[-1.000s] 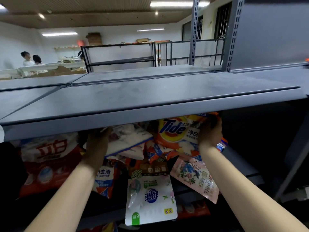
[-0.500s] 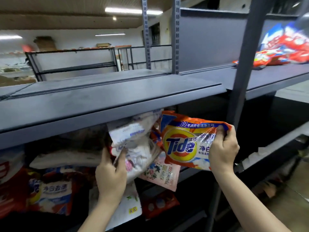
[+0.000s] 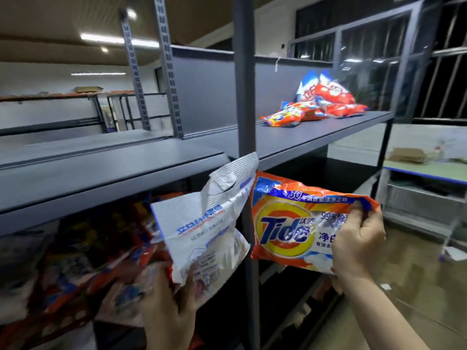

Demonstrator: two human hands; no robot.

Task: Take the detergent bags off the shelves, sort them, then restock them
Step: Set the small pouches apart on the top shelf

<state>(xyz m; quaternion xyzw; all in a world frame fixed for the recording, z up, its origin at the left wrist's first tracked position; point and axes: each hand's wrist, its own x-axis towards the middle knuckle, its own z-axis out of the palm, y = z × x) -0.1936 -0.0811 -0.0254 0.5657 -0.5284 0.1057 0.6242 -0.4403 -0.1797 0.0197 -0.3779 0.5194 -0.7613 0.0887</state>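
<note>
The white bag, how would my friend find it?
Find the grey upright post of the shelving. Just left of it, the left hand holds up a crinkled white plastic detergent bag. Its blue lettering sets it apart from the orange Tide bag beside it.

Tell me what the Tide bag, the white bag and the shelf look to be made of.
Tide bag, in the right hand: glossy plastic film, going by its glare and crinkles. White bag, in the left hand: duller film, creased, its top flap folded. Shelf: probably painted metal, matte grey with a folded front lip.
</note>
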